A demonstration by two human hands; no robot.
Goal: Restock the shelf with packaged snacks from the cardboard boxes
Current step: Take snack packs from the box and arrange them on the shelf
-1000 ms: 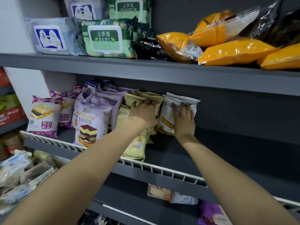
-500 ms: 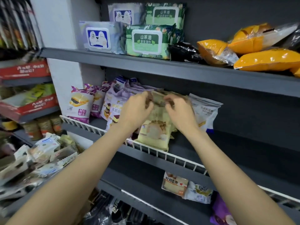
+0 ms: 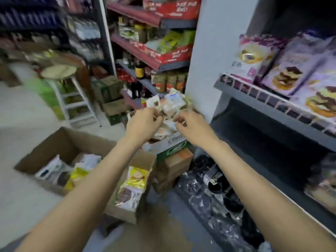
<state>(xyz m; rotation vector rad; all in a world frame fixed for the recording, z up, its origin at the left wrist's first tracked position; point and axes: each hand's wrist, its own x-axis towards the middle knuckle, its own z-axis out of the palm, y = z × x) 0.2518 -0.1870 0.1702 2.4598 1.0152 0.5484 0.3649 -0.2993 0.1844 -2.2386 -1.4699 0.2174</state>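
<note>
Fingers of the left hand [image 3: 143, 122] and right hand [image 3: 190, 126] curl into the heap of white plastic-wrapped snack packets [image 3: 171, 106] piled on the stacked white-and-green cardboard box [image 3: 172, 142]; motion blur hides any firm pinch. Recommended: seize whole packets, not loose wrapper edges, before turning toward the grey wire-fronted shelf [image 3: 272, 106].

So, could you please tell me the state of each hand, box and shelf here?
Left hand: fingers curled over the pile of pale snack packets.
Right hand: likewise, curled at the pile.
Brown cardboard box: open, part-filled.
Grey wire-edged shelf: stocked with purple cake packets.
</note>
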